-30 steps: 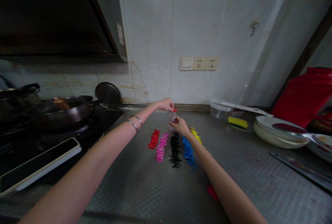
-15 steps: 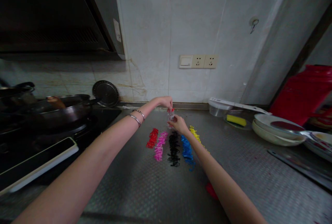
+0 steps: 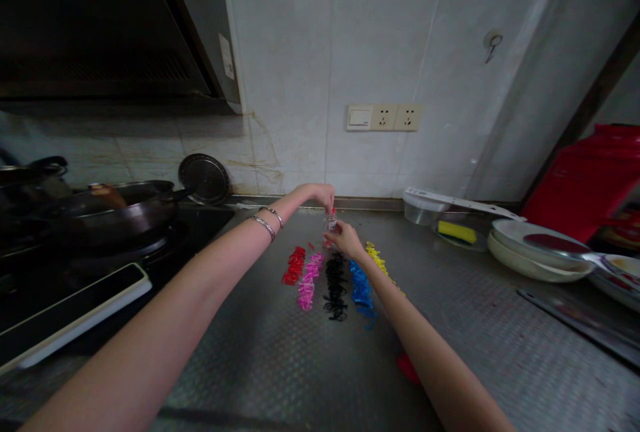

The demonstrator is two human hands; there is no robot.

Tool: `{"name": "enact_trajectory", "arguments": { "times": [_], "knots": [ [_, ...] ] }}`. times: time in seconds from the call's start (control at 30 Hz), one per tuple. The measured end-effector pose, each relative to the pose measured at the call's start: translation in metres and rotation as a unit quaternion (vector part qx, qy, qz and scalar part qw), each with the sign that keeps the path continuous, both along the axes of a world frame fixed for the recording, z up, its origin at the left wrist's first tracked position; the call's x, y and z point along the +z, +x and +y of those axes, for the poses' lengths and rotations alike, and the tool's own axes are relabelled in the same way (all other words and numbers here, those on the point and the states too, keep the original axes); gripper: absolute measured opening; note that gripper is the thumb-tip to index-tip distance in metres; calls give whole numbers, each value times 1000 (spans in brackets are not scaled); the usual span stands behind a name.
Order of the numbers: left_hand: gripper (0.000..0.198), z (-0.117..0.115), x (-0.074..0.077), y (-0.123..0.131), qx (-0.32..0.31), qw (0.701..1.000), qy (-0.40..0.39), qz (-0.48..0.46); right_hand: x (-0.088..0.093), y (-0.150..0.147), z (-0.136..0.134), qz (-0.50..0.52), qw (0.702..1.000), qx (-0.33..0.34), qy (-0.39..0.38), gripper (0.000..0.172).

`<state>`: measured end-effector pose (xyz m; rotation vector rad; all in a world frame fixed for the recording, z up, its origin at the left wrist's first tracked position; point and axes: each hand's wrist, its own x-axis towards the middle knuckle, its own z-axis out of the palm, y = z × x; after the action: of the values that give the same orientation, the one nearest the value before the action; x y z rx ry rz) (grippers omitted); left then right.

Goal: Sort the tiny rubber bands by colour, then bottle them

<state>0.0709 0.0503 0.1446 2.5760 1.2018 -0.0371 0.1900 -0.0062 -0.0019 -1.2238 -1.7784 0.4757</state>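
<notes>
My right hand (image 3: 345,239) is closed around a small clear jar (image 3: 331,224), holding it upright on the metal counter. Above its mouth, my left hand (image 3: 323,196) points down with its fingers pinched on red rubber bands (image 3: 333,211). Some red shows low inside the jar. In front of the jar lie rows of small rubber bands: a red pile (image 3: 294,266), a pink row (image 3: 310,281), a black row (image 3: 335,285), a blue row (image 3: 361,289) and a yellow row (image 3: 376,257), partly hidden by my right forearm. One loose red band (image 3: 311,246) lies apart from its pile.
At left, a pan (image 3: 120,212) stands on the black stove beneath a range hood (image 3: 100,32). Along the right are a plastic tub (image 3: 425,209), a yellow sponge (image 3: 457,232), stacked bowls (image 3: 535,255) and a knife (image 3: 575,325). A red object (image 3: 409,369) lies beside my right forearm.
My left hand has shifted slightly right and down over the jar's mouth. Red now shows low in the jar, and a loose red band has appeared on the counter behind the pink row.
</notes>
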Motion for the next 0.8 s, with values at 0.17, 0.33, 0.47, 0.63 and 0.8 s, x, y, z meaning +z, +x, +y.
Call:
{"name": "enact_trajectory", "arguments": {
  "times": [0.17,0.33,0.47,0.63,0.8],
  "knots": [
    [13,0,7,-3,-1,1000,-2,-4,-1,0,1,1,1000,3,-13,25],
    [16,-7,14,-2,-13,1000,-8,4,-4,1,3,3,1000,8,-5,26],
    [14,-14,17,-2,-15,999,5,-36,-6,2,5,-4,1000,4,8,27],
    [19,-27,4,-17,10,975,80,-208,-7,3,6,-17,1000,-6,19,26],
    [25,-48,-44,-50,65,932,117,-338,-7,2,5,13,1000,13,11,25]
  ]
}}
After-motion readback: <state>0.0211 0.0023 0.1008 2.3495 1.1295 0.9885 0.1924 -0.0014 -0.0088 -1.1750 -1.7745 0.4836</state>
